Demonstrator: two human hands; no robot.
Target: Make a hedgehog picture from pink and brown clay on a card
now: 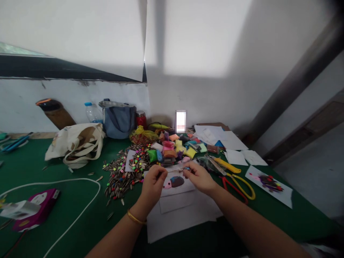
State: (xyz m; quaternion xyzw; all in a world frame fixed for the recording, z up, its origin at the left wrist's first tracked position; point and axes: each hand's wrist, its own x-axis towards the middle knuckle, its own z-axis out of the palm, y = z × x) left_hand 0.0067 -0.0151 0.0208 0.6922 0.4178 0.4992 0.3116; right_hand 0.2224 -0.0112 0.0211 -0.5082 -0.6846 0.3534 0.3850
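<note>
The pink-faced animal figure (pixel 176 182), dark-backed and flat on white sheets (pixel 158 229), lies on the green worktop (pixel 80 193) between the person's two hands. Just left of the figure, the left hand (pixel 154 182) has its fingertips bunched together; in this blur I cannot tell whether its grip is clenched on anything. The right hand (pixel 200 177), above the figure's right end, has its grip pinched on a small piece (pixel 187 168), bluish and dark.

Left of the figure spread striped seeds (pixel 118 182) mixed with coloured balls. Behind the figure sit bright packets (pixel 169 153), and farther behind, to the left, stands a blue bag (pixel 119 120). Right of the figure lie scissors (pixel 252 186) with red and yellow handles, then, farther right, a decorated card (pixel 286 200). Well left of the figure is a magenta box (pixel 40 208).
</note>
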